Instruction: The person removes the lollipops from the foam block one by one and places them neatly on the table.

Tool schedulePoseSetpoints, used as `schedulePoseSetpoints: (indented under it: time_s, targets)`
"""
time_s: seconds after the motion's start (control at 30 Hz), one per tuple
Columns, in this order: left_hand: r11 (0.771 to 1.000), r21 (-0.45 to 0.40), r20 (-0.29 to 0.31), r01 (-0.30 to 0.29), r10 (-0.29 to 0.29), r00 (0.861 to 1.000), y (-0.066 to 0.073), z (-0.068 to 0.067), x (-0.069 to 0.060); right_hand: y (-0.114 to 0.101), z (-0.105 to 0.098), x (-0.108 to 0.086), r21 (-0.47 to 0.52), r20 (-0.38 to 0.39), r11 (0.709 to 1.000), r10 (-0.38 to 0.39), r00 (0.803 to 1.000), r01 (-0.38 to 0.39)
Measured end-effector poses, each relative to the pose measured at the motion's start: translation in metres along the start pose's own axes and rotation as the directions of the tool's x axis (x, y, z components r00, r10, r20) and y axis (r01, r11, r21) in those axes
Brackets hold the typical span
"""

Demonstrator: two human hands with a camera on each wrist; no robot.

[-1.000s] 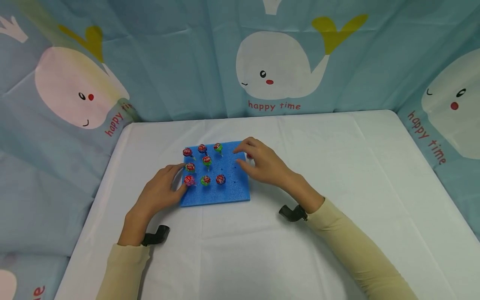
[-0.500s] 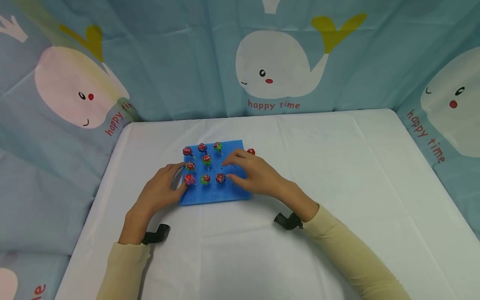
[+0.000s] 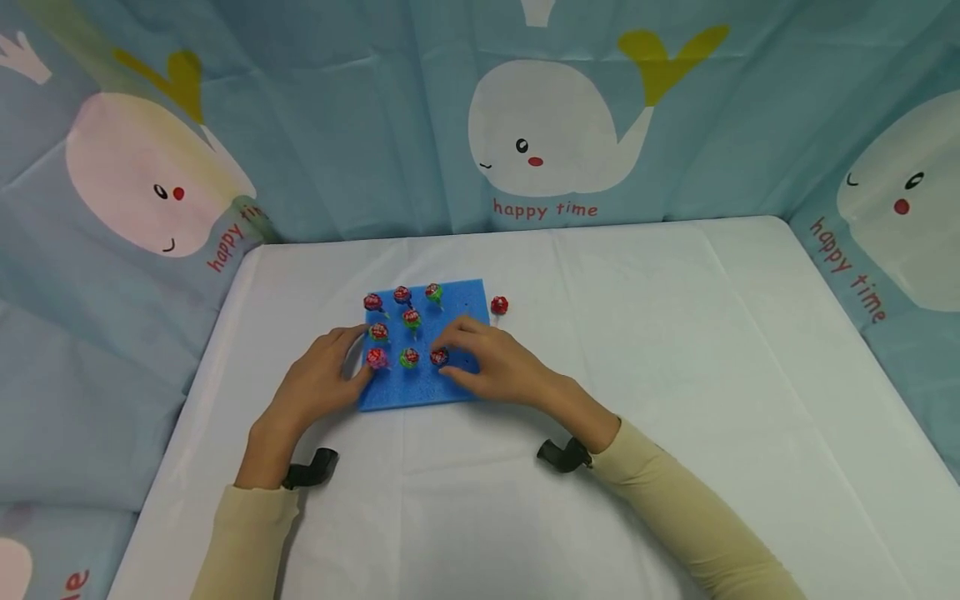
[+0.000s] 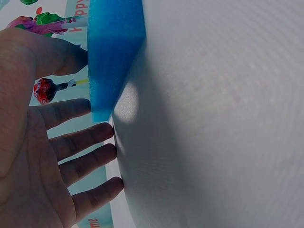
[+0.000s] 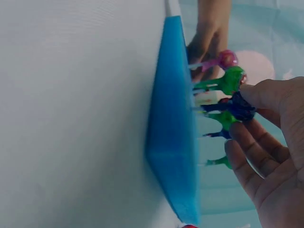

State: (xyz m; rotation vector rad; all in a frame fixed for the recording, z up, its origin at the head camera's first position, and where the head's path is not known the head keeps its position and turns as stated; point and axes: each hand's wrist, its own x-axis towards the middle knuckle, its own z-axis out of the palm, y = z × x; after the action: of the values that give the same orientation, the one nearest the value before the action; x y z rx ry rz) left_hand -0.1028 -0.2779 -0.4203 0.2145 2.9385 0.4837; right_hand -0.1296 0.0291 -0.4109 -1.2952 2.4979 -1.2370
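Several wrapped lollipops stand by their sticks in a blue foam board (image 3: 420, 395). My left hand (image 3: 317, 375) rests against the board's left edge. In the left wrist view, its thumb (image 4: 64, 58) and forefinger touch the foam (image 4: 114, 42), and the other fingers are extended towards the cloth. Over the board's front part, my right hand (image 3: 498, 364) holds the head of a dark blue lollipop (image 5: 241, 108) between thumb and fingers. That lollipop's stick is still in the foam. Beside it are a green lollipop (image 3: 409, 357) and a pink one (image 3: 377, 358).
A red lollipop (image 3: 499, 305) lies off the board, just past its right edge. White cloth (image 3: 675, 333) covers the table. A blue whale-print curtain (image 3: 360, 125) rises behind and at the sides. Each wrist wears a black camera (image 3: 564, 455).
My right hand has moved left and nearer over the board, from its right edge to the front blue lollipop. The red lollipop beside the board has come into full view. My left hand stays put.
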Motion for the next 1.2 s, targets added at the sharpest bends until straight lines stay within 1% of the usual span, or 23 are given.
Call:
schedulePoseSetpoints:
  time_s: [0.23,0.43,0.6,0.9,1.03,1.2]
  targets:
    - [1.0,-0.005,-0.002,-0.009,0.009,1.0,-0.001,0.0,0.0,0.004,0.007,-0.001,0.033,-0.032,0.999,-0.022,0.999,0.023]
    - [1.0,0.006,-0.003,-0.009,0.009,1.0,-0.001,-0.001,0.0,0.003,0.012,0.002,0.014,-0.062,0.999,-0.03,0.998,0.031]
    - [1.0,-0.001,-0.005,-0.008,0.008,1.0,-0.002,0.0,0.0,0.003,0.014,0.003,-0.009,-0.071,1.0,-0.026,0.997,0.026]
    - [1.0,-0.003,-0.005,-0.007,0.007,1.0,-0.003,0.0,-0.001,0.004,0.018,0.004,0.006,-0.088,1.0,-0.009,0.996,0.009]
    - [1.0,-0.007,-0.009,-0.004,0.004,1.0,-0.002,0.001,-0.001,0.001,0.018,0.003,0.017,-0.113,1.0,-0.008,0.994,0.01]
    - [1.0,-0.011,-0.012,-0.008,0.008,1.0,-0.001,0.001,0.0,-0.003,0.013,0.002,0.024,-0.165,0.999,-0.024,0.986,0.029]
